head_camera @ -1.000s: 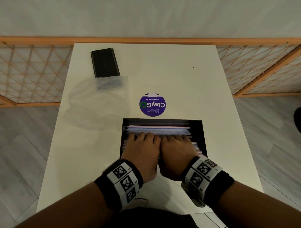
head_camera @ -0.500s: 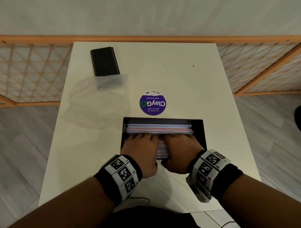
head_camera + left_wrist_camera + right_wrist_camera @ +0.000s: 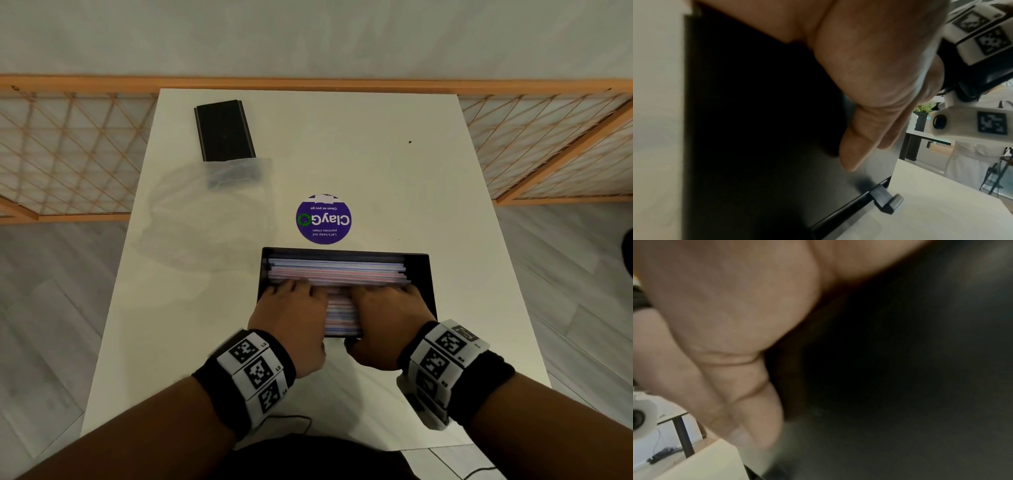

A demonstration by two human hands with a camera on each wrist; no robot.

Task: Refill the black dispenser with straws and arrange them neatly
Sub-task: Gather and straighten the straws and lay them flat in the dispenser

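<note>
The black dispenser (image 3: pixel 420 274) stands open-topped on the white table, filled with pastel straws (image 3: pixel 337 270) lying lengthwise. My left hand (image 3: pixel 291 305) and right hand (image 3: pixel 388 306) lie side by side on the straws, fingers flat and pressing on them. A strip of straws (image 3: pixel 342 315) shows between the hands. In the left wrist view my left thumb (image 3: pixel 869 138) lies straight down the dispenser's dark front wall (image 3: pixel 756 146). The right wrist view shows my right thumb (image 3: pixel 756 418) against the same wall (image 3: pixel 900 386). The straws under the palms are hidden.
The dispenser's black lid (image 3: pixel 224 130) lies at the table's far left, with a crumpled clear plastic bag (image 3: pixel 205 216) over its near end. A purple round sticker (image 3: pixel 323 219) sits just beyond the dispenser. A wooden lattice fence (image 3: pixel 68 150) runs behind the table.
Both hands have slid back toward me over the straws and drawn apart. More straws now show at the far side and between the hands.
</note>
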